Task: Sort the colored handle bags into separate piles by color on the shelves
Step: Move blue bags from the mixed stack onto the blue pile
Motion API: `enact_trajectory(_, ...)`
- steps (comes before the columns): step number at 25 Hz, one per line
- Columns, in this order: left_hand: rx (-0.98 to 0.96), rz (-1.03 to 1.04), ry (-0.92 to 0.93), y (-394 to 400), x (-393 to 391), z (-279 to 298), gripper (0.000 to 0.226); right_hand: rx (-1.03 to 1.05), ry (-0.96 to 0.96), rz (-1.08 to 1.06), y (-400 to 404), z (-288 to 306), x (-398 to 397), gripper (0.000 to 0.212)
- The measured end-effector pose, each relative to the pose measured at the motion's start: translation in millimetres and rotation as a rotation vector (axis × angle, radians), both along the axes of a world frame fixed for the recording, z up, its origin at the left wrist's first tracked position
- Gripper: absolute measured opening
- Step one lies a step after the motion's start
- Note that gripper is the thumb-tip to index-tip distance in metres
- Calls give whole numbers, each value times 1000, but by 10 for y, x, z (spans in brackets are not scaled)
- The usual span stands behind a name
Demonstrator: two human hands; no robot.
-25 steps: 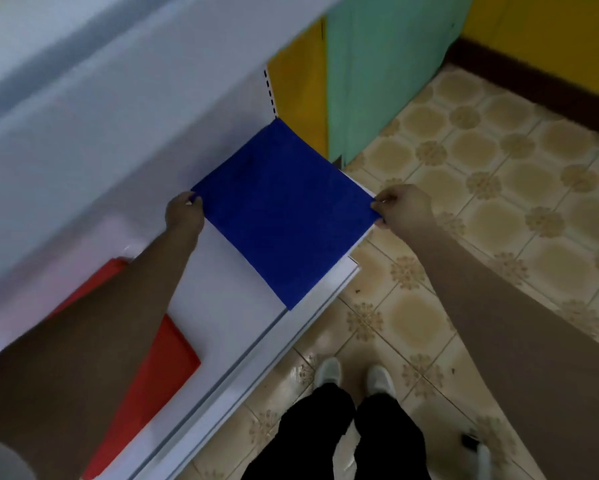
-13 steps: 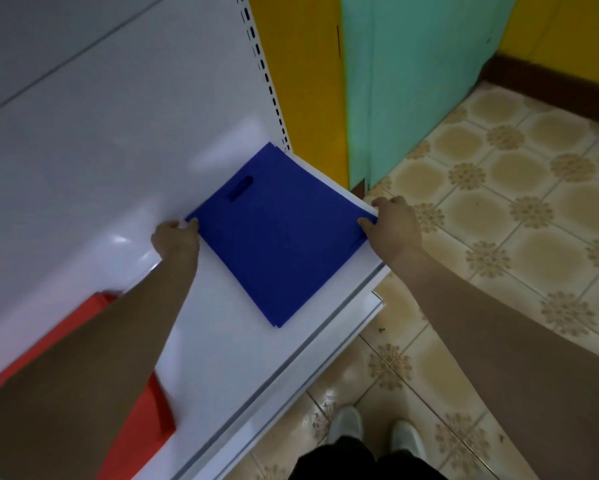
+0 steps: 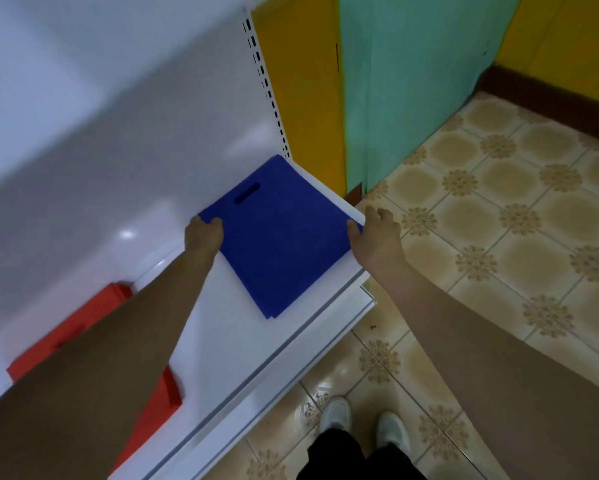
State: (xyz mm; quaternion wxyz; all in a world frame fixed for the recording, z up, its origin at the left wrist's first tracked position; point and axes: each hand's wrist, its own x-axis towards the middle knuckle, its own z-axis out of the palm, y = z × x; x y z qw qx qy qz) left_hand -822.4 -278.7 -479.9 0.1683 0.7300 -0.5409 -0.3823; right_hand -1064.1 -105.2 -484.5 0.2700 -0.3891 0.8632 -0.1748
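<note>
A blue handle bag (image 3: 280, 244) lies flat at the right end of the white shelf (image 3: 228, 344), its cut-out handle toward the back panel. A second blue edge shows under its near corner. My left hand (image 3: 203, 235) pinches the bag's left corner, thumb on top. My right hand (image 3: 377, 233) is at the bag's right corner by the shelf's end, thumb touching the corner, fingers loose and spread. A pile of red handle bags (image 3: 93, 323) lies on the same shelf at the left, partly hidden by my left forearm.
The white back panel (image 3: 118, 140) rises behind the shelf, with a slotted upright (image 3: 270, 95) at its right edge. Yellow and green wall panels (image 3: 395, 81) stand past the shelf's end. Patterned floor tiles (image 3: 498, 220) and my white shoes (image 3: 336, 414) are at the right and below.
The blue bag was lowered and pushed back, and it now lies flat on the shelf. My right hand's fingers have loosened from its right corner. The view tilted down toward the shelf.
</note>
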Motion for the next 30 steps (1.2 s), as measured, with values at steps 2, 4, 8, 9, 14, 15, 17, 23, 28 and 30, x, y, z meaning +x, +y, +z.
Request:
enact_trajectory(2, -57, -124, -30, 329, -111, 365, 55, -181, -25, -7, 216, 360, 73, 56)
enact_trajectory(4, -87, -236, -26, 745, -263, 746, 57, -381, -87, -26, 491, 829, 183, 55)
enact_trajectory(8, -142, -404, -4, 1492, -490, 1533, 59, -630, -83, -37, 1100, 1881, 458, 52)
enact_trajectory(9, -151, -458, -18, 1617, -519, 1706, 59, -659, -84, -45, 1234, 2129, 551, 51)
enact_trajectory(14, -494, -836, -278, 2284, -377, 2626, 33, -887, -52, -31, 1737, 3116, 1191, 52)
enact_trajectory(15, -587, -873, -288, 2415, -265, 2844, 26, -935, -38, -45, 1821, 3283, 1358, 50)
enact_trajectory(17, -737, -901, -216, 2662, 120, 3279, 25, -1040, -5, -62, 1990, 3591, 1769, 47)
enact_trajectory(23, -950, -547, -144, 3172, 2504, 4160, 30, -1175, -64, 72, 2481, 4090, 3674, 48)
enact_trajectory(28, -896, -223, -246, 3426, 4717, 4338, 32, -1100, -90, 315, 2619, 4208, 5357, 55)
enact_trajectory(30, -873, -97, -255, 3470, 5396, 4393, 33, -1083, -105, 414, 2578, 4257, 5919, 58)
